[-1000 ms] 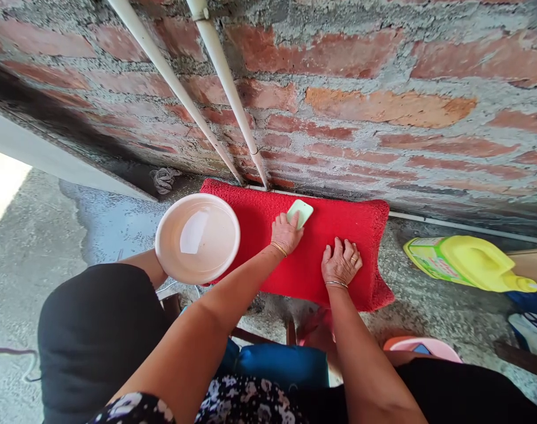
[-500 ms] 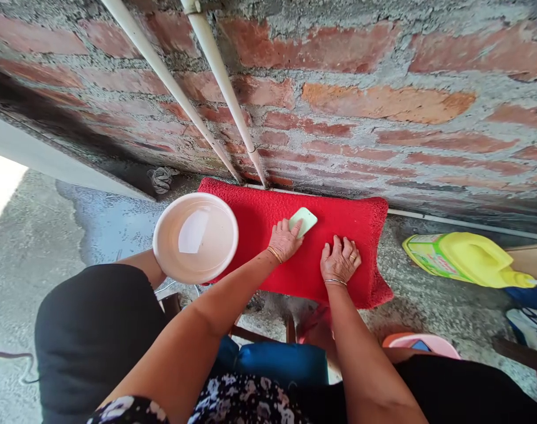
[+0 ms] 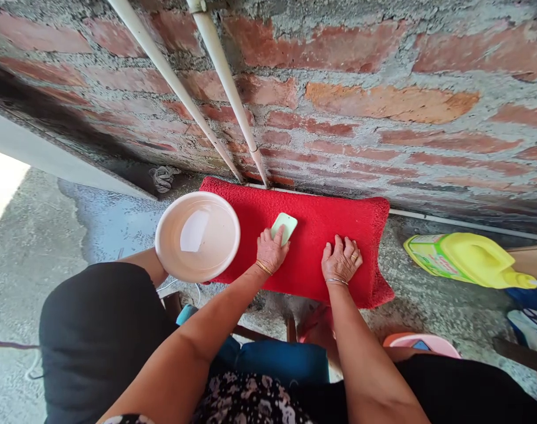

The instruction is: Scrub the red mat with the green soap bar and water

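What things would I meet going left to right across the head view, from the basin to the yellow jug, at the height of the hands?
Basin → left hand touching a pale green object → right hand → yellow jug.

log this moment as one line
left hand: holding green object | right hand: on red cloth | basin: at cloth's left end

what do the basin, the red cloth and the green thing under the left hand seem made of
Basin: probably smooth plastic, from its even, rounded rim.
Red cloth: matte textile, its nubby pile showing at the right end.
Green thing: perhaps smooth plastic, given its even colour and rounded corners.
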{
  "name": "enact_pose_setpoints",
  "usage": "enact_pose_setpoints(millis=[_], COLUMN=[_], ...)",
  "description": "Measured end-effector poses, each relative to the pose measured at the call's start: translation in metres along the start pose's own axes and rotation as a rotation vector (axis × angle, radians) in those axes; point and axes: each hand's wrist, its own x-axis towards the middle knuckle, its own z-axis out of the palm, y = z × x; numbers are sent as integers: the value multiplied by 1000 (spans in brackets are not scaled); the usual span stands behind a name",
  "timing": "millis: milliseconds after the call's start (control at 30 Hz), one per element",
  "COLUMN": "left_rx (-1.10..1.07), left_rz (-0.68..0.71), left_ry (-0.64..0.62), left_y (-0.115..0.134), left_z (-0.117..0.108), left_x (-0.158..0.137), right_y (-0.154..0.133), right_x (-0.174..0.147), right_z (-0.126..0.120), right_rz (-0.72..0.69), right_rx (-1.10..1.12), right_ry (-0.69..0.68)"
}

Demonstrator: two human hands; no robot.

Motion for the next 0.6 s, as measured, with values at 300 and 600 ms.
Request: enact_pose_setpoints(millis=[300,600], left_rx=[12,28], left_rz=[318,-138], left_ry=[-71,-28], left_y=[17,-12], left_z=[13,-6], left_x=[-43,-9], right_y=[1,0], right_x=[0,0], right_z=[3,1], right_rz=[3,6], right_rx=[18,8], right_ry=[12,14])
